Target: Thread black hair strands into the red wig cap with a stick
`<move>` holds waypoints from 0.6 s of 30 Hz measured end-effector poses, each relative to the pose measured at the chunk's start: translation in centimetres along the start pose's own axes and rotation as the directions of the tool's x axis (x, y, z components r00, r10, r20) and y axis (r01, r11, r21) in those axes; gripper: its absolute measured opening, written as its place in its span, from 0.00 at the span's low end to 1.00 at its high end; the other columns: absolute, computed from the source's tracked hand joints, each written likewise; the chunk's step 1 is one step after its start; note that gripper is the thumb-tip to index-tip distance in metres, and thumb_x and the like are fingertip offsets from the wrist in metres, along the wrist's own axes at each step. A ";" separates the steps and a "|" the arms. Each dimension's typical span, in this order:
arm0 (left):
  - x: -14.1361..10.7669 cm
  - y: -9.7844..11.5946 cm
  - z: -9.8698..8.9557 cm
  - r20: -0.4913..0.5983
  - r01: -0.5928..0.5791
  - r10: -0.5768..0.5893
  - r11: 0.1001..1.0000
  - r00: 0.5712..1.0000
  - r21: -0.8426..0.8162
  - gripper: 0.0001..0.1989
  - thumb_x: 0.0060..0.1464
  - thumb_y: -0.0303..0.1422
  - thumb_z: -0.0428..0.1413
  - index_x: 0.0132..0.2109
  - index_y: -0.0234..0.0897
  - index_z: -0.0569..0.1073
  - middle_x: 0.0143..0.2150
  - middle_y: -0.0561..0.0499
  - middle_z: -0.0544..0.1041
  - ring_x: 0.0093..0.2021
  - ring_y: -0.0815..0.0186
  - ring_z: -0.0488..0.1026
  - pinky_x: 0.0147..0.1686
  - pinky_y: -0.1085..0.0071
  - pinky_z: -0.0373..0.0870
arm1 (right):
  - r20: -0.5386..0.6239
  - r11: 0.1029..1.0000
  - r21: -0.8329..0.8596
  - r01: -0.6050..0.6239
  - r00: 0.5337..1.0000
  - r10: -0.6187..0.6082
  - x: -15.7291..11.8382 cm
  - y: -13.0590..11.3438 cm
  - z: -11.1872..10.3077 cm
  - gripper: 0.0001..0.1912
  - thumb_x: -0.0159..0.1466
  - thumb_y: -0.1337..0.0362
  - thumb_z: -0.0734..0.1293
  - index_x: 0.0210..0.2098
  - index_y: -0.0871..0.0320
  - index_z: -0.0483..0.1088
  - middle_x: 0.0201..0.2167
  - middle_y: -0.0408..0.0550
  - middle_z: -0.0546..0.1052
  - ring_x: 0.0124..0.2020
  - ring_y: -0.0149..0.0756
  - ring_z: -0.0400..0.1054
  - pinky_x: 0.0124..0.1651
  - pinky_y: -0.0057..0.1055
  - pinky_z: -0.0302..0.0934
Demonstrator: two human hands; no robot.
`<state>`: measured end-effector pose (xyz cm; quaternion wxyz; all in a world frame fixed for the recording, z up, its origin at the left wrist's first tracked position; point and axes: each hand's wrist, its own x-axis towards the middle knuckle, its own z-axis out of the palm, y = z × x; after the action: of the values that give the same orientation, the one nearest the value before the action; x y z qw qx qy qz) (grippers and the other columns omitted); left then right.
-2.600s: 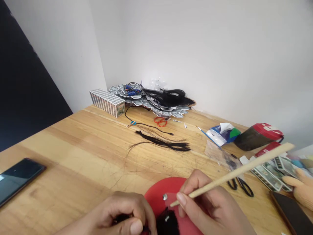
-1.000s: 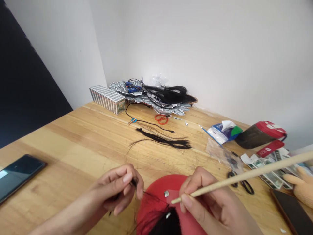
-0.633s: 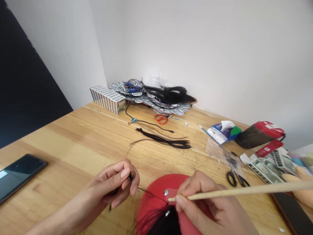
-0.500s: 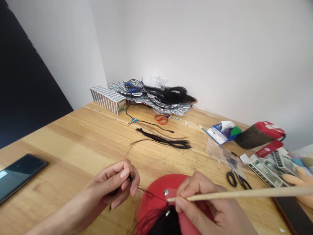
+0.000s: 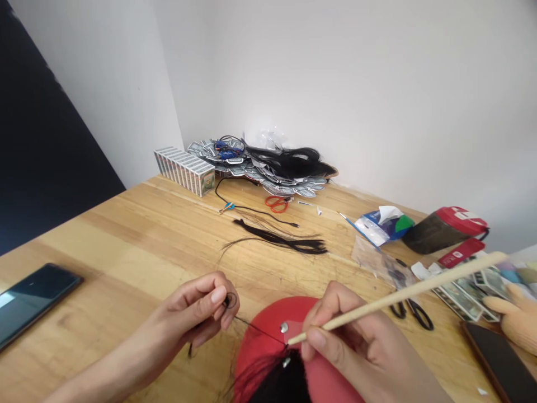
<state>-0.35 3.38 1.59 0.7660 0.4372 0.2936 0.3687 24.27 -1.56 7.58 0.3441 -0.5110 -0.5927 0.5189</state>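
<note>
A red rounded form (image 5: 268, 319) stands at the bottom middle, partly cut off by the frame. Black hair (image 5: 279, 386) covers its lower part, and two silvery pin heads (image 5: 283, 327) show near a sheer, pale patch. My right hand (image 5: 348, 341) pinches a slim wooden stick (image 5: 403, 295) whose narrow tip meets the hair strands at the hair's upper edge. My left hand (image 5: 205, 308), to the left of the form, closes thumb and fingers on a small bunch of black hair (image 5: 229, 300). A thin strand runs taut from there to the stick's tip.
A loose hair bundle (image 5: 281, 238) lies mid-table, with orange-handled scissors (image 5: 277, 204) behind it. Black scissors (image 5: 413, 310), small boxes (image 5: 457, 294) and a dark phone (image 5: 499, 358) are at right. Another phone (image 5: 37, 302) lies left. Stacked boxes (image 5: 184, 170) stand at the back.
The stick's far end has swung up and away, so it slants more steeply, with its tip still by the pins. My right hand has turned slightly; my left hand is nearly unmoved.
</note>
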 end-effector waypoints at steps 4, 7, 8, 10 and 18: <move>0.2 -0.1 -0.1 -0.011 0.008 -0.007 0.998 1.000 0.070 0.21 0.62 0.47 0.58 0.29 0.34 0.68 0.28 0.56 0.68 0.19 0.78 0.48 0.20 0.74 0.41 | 0.000 0.999 0.019 -0.040 0.999 0.040 0.0 -0.2 -0.1 0.13 0.70 0.56 0.66 0.30 0.54 0.70 0.29 0.42 0.77 0.37 0.38 0.75 0.45 0.31 0.66; 0.5 0.0 0.0 -0.022 0.030 -0.028 0.992 0.999 0.123 0.22 0.62 0.48 0.58 0.29 0.34 0.68 0.27 0.56 0.66 0.20 0.76 0.49 0.20 0.74 0.42 | 0.008 0.998 0.010 -0.055 0.998 0.055 -0.1 -0.1 -0.2 0.15 0.71 0.55 0.65 0.30 0.55 0.71 0.30 0.43 0.76 0.38 0.38 0.75 0.44 0.31 0.65; 0.6 0.0 0.1 -0.026 0.043 -0.040 0.988 0.999 0.146 0.22 0.61 0.48 0.58 0.29 0.34 0.67 0.27 0.56 0.66 0.21 0.76 0.49 0.20 0.74 0.42 | 0.012 0.998 0.001 -0.056 0.998 0.056 -0.1 -0.1 -0.2 0.15 0.71 0.55 0.65 0.30 0.55 0.71 0.30 0.43 0.76 0.38 0.38 0.75 0.44 0.31 0.65; 0.7 0.0 0.2 -0.027 0.074 -0.071 0.981 0.997 0.179 0.23 0.60 0.50 0.58 0.29 0.34 0.67 0.27 0.56 0.65 0.21 0.76 0.49 0.20 0.74 0.41 | 0.012 0.999 -0.005 -0.042 0.999 0.042 -0.2 -0.1 -0.1 0.16 0.71 0.55 0.64 0.30 0.55 0.72 0.30 0.43 0.76 0.38 0.37 0.75 0.44 0.30 0.65; 0.7 0.3 0.5 0.015 0.105 -0.110 0.976 0.994 0.190 0.24 0.59 0.52 0.58 0.30 0.34 0.67 0.27 0.55 0.67 0.21 0.76 0.47 0.20 0.75 0.41 | 0.007 0.998 -0.068 -0.006 1.000 0.007 0.1 0.0 0.1 0.16 0.72 0.54 0.63 0.30 0.54 0.70 0.29 0.42 0.75 0.35 0.36 0.74 0.41 0.30 0.64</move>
<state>0.31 3.83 1.95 0.7436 0.4960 0.3406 0.2916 24.20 -1.49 7.51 0.3227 -0.5225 -0.6096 0.5012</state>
